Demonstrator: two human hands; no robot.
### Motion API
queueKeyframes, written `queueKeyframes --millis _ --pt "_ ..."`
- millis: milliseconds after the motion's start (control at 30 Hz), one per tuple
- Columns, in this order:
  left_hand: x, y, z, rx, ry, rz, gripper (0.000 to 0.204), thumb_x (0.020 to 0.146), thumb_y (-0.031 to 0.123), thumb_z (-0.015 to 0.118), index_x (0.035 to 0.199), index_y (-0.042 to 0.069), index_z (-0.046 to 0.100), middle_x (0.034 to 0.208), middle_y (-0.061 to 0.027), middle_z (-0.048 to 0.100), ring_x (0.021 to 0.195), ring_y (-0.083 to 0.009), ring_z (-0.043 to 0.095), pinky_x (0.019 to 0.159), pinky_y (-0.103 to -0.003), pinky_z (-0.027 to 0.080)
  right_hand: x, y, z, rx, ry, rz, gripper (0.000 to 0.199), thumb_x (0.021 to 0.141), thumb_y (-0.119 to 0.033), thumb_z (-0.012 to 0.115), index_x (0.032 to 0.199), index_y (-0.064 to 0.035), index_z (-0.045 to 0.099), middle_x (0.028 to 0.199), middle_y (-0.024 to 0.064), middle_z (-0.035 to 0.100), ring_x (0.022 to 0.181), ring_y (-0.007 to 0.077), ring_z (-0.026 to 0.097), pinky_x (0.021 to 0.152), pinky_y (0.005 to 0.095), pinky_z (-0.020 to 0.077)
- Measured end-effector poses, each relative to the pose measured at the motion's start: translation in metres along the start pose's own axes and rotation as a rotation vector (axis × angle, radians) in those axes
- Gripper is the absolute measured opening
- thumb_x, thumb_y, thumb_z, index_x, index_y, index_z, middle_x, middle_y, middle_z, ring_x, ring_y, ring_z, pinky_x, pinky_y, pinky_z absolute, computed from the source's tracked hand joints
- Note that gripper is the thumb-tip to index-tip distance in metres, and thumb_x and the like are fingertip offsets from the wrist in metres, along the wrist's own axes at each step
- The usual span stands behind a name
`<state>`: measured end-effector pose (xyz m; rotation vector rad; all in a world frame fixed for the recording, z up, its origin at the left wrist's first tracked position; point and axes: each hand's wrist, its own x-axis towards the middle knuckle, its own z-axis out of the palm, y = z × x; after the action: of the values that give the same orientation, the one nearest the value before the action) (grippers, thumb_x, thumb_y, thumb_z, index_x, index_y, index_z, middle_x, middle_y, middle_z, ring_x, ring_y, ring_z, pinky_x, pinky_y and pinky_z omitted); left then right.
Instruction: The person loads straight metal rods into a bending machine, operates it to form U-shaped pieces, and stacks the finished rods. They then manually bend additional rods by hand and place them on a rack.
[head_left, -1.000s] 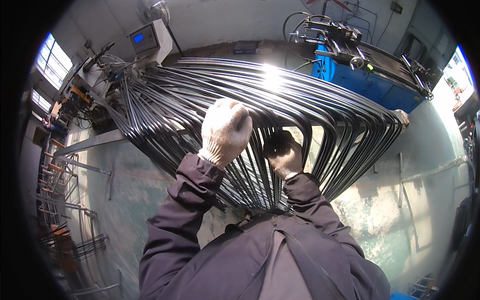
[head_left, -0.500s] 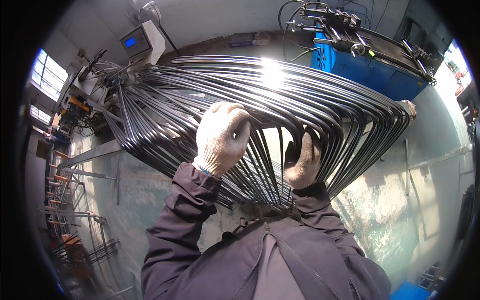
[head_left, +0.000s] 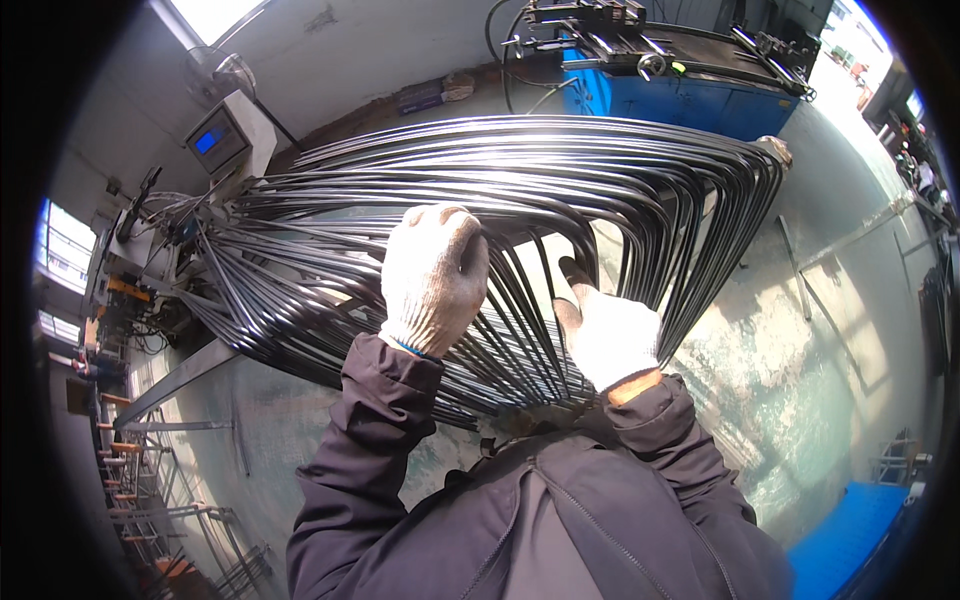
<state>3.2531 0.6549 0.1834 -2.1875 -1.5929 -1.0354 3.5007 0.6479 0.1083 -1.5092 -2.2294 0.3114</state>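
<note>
Many dark, shiny bent metal tubes hang side by side in a wide bundle in front of me. My left hand, in a whitish knitted glove, is closed over a tube at the middle of the bundle; its fingertips are hidden behind the fist. Just to the right, my gloved right hand has its thumb and forefinger apart, close to the lower side of a tube's bend. Its other fingers are mostly out of sight, and nothing shows in its grasp.
A grey control box with a lit blue screen stands at the left, beside machine parts at the tubes' ends. A blue machine bench is at the far right. Metal stands are at lower left, and a blue panel lies at lower right.
My right hand has drawn back from the tube bend, turned, and its fingers have loosened. My left hand keeps its hold. The whole view has shifted and tilted slightly.
</note>
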Motion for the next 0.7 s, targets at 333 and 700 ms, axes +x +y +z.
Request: queueKeyframes --millis 333,700 --pt "0.001 0.001 0.002 -0.008 0.031 0.019 0.012 0.093 0.005 0.08 0.101 0.005 0.072 0.104 -0.0122 0.074 0.102 -0.0387 0.07 0.093 -0.05 0.055 0.007 -0.033 0.06 0.103 -0.031 0.034 0.119 0.1 -0.055 0.084 0.181 0.0036 0.018 0.102 0.0273 0.079 0.087 0.0428 0.08 0.081 0.0504 0.0664" --pt "-0.007 0.0 -0.001 -0.062 0.032 0.015 0.02 0.091 0.004 0.085 0.109 0.006 0.076 0.115 -0.0117 0.078 0.111 -0.0377 0.073 0.102 -0.049 0.057 0.017 -0.024 0.106 0.235 0.376 -0.153 0.076 0.103 -0.025 0.073 0.171 0.0006 0.049 0.171 0.0262 0.051 0.148 0.0444 0.057 0.115 0.0474 0.059"
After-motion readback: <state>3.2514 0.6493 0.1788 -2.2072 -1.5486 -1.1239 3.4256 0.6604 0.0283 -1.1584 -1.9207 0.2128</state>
